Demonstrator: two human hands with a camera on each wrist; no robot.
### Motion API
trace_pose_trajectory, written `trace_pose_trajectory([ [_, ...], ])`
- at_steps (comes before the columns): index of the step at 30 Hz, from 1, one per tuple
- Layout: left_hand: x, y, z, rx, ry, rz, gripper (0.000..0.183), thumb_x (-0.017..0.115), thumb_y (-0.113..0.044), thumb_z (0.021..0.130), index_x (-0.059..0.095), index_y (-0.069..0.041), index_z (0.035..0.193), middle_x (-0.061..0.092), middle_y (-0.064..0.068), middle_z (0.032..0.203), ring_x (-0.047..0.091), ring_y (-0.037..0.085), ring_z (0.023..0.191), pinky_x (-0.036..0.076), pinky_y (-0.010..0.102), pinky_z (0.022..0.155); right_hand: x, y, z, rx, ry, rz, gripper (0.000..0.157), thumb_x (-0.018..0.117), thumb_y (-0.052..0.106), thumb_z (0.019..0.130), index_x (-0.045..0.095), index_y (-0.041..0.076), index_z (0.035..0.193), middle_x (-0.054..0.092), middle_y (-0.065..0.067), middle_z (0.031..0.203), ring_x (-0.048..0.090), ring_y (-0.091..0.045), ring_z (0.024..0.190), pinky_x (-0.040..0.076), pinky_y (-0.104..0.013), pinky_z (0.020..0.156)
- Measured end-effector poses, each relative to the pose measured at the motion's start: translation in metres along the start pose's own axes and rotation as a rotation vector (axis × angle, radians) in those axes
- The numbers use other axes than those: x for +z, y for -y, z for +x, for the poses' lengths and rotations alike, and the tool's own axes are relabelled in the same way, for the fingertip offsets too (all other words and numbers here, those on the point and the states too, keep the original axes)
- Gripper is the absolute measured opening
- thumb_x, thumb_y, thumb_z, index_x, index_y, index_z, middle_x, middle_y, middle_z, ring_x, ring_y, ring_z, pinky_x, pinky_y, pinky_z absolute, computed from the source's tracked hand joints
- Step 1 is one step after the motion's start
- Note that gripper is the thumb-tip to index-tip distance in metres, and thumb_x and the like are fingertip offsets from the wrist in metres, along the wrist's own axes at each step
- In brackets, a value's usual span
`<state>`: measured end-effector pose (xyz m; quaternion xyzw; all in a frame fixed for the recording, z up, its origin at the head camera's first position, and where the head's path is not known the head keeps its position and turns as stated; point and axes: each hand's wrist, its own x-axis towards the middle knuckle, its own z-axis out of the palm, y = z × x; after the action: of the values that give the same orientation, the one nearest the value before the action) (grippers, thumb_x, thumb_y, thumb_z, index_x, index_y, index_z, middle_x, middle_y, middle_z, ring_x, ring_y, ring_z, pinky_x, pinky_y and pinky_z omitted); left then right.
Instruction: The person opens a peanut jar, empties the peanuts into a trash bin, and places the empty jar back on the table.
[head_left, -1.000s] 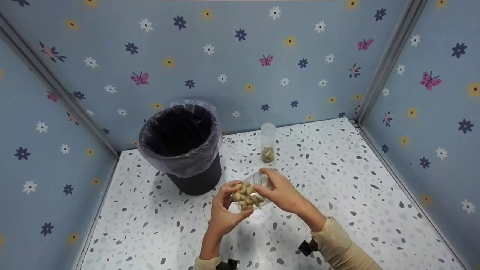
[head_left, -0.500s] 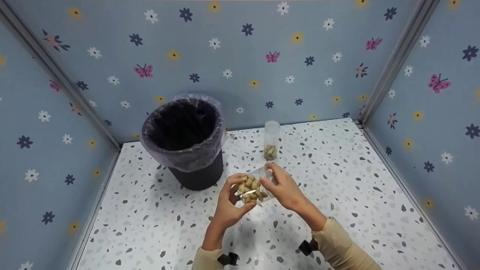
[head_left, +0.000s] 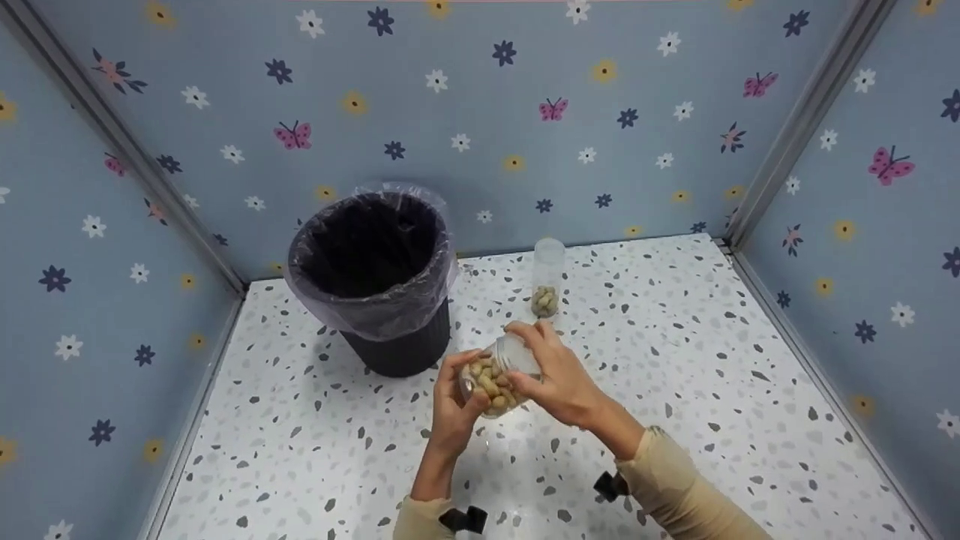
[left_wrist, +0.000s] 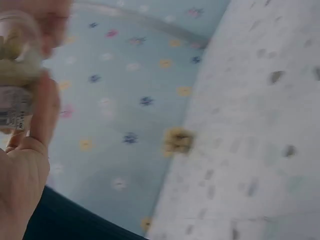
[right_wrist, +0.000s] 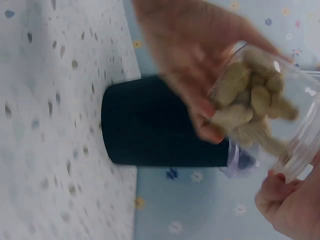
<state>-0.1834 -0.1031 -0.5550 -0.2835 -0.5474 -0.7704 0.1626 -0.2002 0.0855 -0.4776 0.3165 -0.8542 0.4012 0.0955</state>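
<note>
A clear plastic jar of unshelled peanuts (head_left: pixel 489 384) is held tilted in the air between both hands in the head view. My left hand (head_left: pixel 452 412) grips the jar's body near its base, with the thumb on the near side. At the upper right end, the fingers and thumb of my right hand (head_left: pixel 559 379) hold the clear top of the jar; whether the lid is loose cannot be told. A label with a barcode (left_wrist: pixel 15 107) shows on the jar in the left wrist view. The peanuts (right_wrist: pixel 252 100) lie heaped inside in the right wrist view.
A black bin (head_left: pixel 401 341) lined with a thin clear bag (head_left: pixel 375 315) stands left of the hands. Behind them, near the back wall, a tall clear container (head_left: pixel 549 259) stands upright with some peanuts at its bottom. Flowered walls (head_left: pixel 450 105) border the speckled surface (head_left: pixel 675 337).
The jar has turned in my hands, and its base now faces more to the lower left. My right fingers have shifted over its top. The head view has moved slightly.
</note>
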Motion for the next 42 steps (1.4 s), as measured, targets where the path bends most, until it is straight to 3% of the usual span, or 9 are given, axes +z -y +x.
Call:
trace_pose_trajectory([
  [7, 0.0, -0.007, 0.01, 0.007, 0.01, 0.027, 0.069, 0.073, -0.039, 0.087, 0.045, 0.01, 0.126, 0.048, 0.028, 0.125, 0.052, 0.03, 0.112, 0.051, 0.035, 0.087, -0.023, -0.004, 0.009, -0.087, 0.125, -0.001, 0.068, 0.064, 0.041, 0.084, 0.041, 0.026, 0.146, 0.046, 0.001, 0.115, 0.052, -0.013, 0.085, 0.051, -0.036, 0.07],
  [11, 0.001, -0.007, 0.004, -0.004, -0.007, 0.031, 0.069, 0.074, -0.039, 0.086, 0.045, 0.009, 0.127, 0.048, 0.027, 0.126, 0.051, 0.029, 0.113, 0.051, 0.035, 0.087, -0.026, -0.005, 0.003, -0.114, 0.107, -0.005, 0.076, 0.068, 0.044, 0.082, 0.037, 0.026, 0.15, 0.048, 0.001, 0.131, 0.054, -0.015, 0.099, 0.052, -0.039, 0.078],
  [15, 0.001, -0.007, 0.0, -0.011, -0.034, 0.032, 0.069, 0.075, -0.039, 0.085, 0.046, 0.007, 0.127, 0.048, 0.027, 0.127, 0.052, 0.029, 0.11, 0.052, 0.035, 0.085, -0.028, -0.004, 0.003, -0.115, -0.148, 0.003, 0.063, 0.065, 0.042, 0.09, 0.047, 0.016, 0.144, 0.054, -0.003, 0.134, 0.057, -0.019, 0.104, 0.051, -0.041, 0.08],
  [18, 0.001, -0.007, -0.004, -0.007, -0.037, 0.021, 0.069, 0.077, -0.036, 0.085, 0.046, 0.009, 0.127, 0.046, 0.029, 0.126, 0.053, 0.029, 0.108, 0.054, 0.036, 0.081, -0.032, 0.005, 0.01, -0.064, -0.381, -0.018, 0.035, 0.061, 0.03, 0.096, 0.065, 0.008, 0.122, 0.068, -0.003, 0.112, 0.064, -0.017, 0.09, 0.053, -0.036, 0.072],
  [20, 0.001, -0.006, -0.005, 0.001, -0.035, 0.026, 0.069, 0.077, -0.034, 0.085, 0.045, 0.01, 0.126, 0.045, 0.03, 0.126, 0.053, 0.028, 0.108, 0.054, 0.036, 0.081, -0.036, 0.016, 0.014, 0.02, -0.428, -0.071, 0.026, 0.059, 0.029, 0.097, 0.071, 0.009, 0.107, 0.072, -0.001, 0.093, 0.065, -0.014, 0.073, 0.052, -0.033, 0.061],
  [25, 0.004, -0.006, 0.0, 0.029, -0.025, 0.075, 0.068, 0.076, -0.035, 0.086, 0.046, 0.01, 0.127, 0.046, 0.029, 0.126, 0.051, 0.03, 0.113, 0.051, 0.035, 0.088, -0.045, 0.047, 0.019, 0.359, -0.122, -0.304, 0.066, 0.046, 0.072, 0.088, 0.069, 0.014, 0.111, 0.071, -0.003, 0.09, 0.065, -0.02, 0.07, 0.051, -0.037, 0.06],
  [29, 0.006, -0.005, 0.006, 0.074, -0.016, 0.116, 0.068, 0.074, -0.036, 0.087, 0.046, 0.01, 0.127, 0.047, 0.028, 0.126, 0.048, 0.03, 0.118, 0.047, 0.033, 0.094, -0.045, 0.054, 0.018, 0.497, 0.151, -0.374, 0.095, 0.034, 0.086, 0.08, 0.061, 0.007, 0.126, 0.07, -0.011, 0.096, 0.066, -0.028, 0.077, 0.052, -0.042, 0.065],
  [35, 0.009, -0.001, 0.008, 0.101, -0.004, 0.11, 0.067, 0.075, -0.032, 0.086, 0.045, 0.011, 0.128, 0.046, 0.027, 0.126, 0.048, 0.029, 0.119, 0.048, 0.033, 0.094, -0.042, 0.047, 0.014, 0.529, 0.199, -0.284, 0.093, 0.041, 0.082, 0.082, 0.055, 0.005, 0.133, 0.069, -0.014, 0.103, 0.066, -0.028, 0.083, 0.053, -0.043, 0.07],
  [42, 0.007, 0.002, 0.003, 0.093, 0.005, 0.089, 0.065, 0.075, -0.028, 0.088, 0.043, 0.012, 0.128, 0.044, 0.03, 0.127, 0.048, 0.029, 0.118, 0.049, 0.033, 0.093, -0.043, 0.031, 0.001, 0.397, 0.215, 0.012, 0.079, 0.063, 0.061, 0.085, 0.043, 0.012, 0.144, 0.061, -0.01, 0.122, 0.062, -0.024, 0.1, 0.052, -0.042, 0.082],
])
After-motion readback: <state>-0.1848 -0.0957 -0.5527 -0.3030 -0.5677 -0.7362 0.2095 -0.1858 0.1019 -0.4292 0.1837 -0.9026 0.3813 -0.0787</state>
